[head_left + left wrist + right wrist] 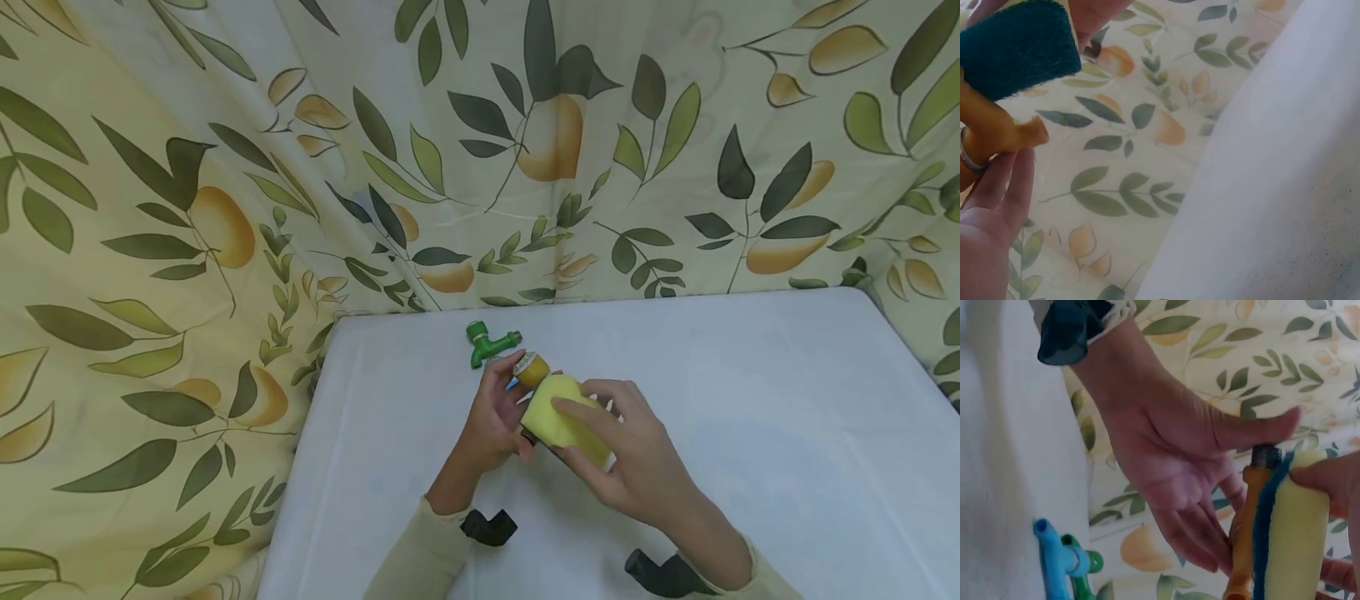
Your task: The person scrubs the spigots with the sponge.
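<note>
My left hand (491, 421) holds a yellow plastic tap (531, 369), its fingers and thumb about the body. A threaded end of the tap shows near the left thumb in the right wrist view. My right hand (637, 450) grips a yellow sponge (566, 408) between fingers and thumb. The sponge's dark blue-green scouring pad (1022, 50) faces the tap and lies against its side (1244, 531) in the right wrist view. From the head view, the sponge hides much of the tap.
A green tap (487, 343) lies on the white table (750, 417), just beyond my left hand. Next to it is a blue tap (1057, 562), mostly hidden in the head view. A leaf-and-fruit patterned curtain (480, 208) hangs behind and left of the table.
</note>
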A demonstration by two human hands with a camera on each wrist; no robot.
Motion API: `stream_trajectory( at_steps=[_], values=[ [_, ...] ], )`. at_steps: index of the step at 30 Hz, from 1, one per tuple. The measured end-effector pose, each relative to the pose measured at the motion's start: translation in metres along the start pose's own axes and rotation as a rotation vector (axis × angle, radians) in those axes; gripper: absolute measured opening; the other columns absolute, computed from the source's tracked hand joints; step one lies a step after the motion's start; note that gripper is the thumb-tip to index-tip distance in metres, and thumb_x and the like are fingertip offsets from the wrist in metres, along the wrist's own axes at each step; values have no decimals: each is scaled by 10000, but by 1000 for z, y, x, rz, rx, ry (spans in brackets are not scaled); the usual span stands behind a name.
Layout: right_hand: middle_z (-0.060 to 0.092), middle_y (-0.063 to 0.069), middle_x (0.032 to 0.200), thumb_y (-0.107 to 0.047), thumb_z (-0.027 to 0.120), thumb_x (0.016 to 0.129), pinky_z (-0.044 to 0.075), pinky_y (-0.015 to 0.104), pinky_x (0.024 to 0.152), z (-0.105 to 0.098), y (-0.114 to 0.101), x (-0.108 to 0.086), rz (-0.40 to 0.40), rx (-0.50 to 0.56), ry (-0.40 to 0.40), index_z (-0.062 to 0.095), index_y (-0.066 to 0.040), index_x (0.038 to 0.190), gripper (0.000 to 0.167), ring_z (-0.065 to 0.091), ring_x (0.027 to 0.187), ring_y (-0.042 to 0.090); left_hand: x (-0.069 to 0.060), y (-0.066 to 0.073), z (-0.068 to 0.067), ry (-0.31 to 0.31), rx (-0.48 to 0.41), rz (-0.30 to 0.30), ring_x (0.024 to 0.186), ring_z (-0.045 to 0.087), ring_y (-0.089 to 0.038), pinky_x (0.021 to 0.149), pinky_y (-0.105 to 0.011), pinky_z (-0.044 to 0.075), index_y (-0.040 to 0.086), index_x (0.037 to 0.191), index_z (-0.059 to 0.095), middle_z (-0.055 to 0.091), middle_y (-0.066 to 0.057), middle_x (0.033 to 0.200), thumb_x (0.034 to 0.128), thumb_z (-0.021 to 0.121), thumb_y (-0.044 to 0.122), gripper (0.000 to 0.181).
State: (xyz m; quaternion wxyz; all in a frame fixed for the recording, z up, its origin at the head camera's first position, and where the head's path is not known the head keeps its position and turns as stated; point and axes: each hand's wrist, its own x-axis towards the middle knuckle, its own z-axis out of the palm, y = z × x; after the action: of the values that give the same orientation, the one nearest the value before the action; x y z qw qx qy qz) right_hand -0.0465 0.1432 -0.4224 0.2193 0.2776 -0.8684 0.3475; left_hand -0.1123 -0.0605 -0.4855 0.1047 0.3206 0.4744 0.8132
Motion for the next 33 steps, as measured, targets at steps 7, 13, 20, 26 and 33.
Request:
stream_trajectory(
  at_steps=[7,13,20,26,33],
  values=[
    [612,66,1200,-364,791,867,512,309,722,1,8,0,61,-53,43,713,-211,1250,420,524,1018,163,0,2,2,14,-34,14,1308,572,-170,1089,-293,498,85,1543,227,435,-18,1455,656,840,514,1161],
    [606,91,1171,-231,873,732,524,333,687,2,16,-1,123,-96,72,705,-180,1263,559,535,968,184,-1,3,2,23,-37,19,1244,588,-145,1062,-272,512,45,1535,227,453,-31,1438,691,889,454,1148],
    [594,132,1157,-206,876,720,537,381,698,6,19,-3,194,-129,144,687,-146,1265,580,563,978,239,-2,2,8,166,-208,-45,1260,596,-194,1046,-254,524,131,1418,309,468,-98,1370,775,866,459,912],
    [579,177,1160,-252,837,778,529,361,719,10,22,-5,217,-139,198,681,-104,1255,523,565,1016,266,0,1,16,270,-358,-64,1206,628,-190,1062,-326,528,134,1309,406,550,-81,1285,796,835,513,768],
    [575,178,1165,-193,829,777,460,231,750,14,22,-4,260,-99,263,663,-87,1278,538,552,1030,255,2,-1,22,320,-415,-72,1209,629,-192,1068,-365,528,147,1266,419,552,-63,1279,766,861,507,758]
  ],
)
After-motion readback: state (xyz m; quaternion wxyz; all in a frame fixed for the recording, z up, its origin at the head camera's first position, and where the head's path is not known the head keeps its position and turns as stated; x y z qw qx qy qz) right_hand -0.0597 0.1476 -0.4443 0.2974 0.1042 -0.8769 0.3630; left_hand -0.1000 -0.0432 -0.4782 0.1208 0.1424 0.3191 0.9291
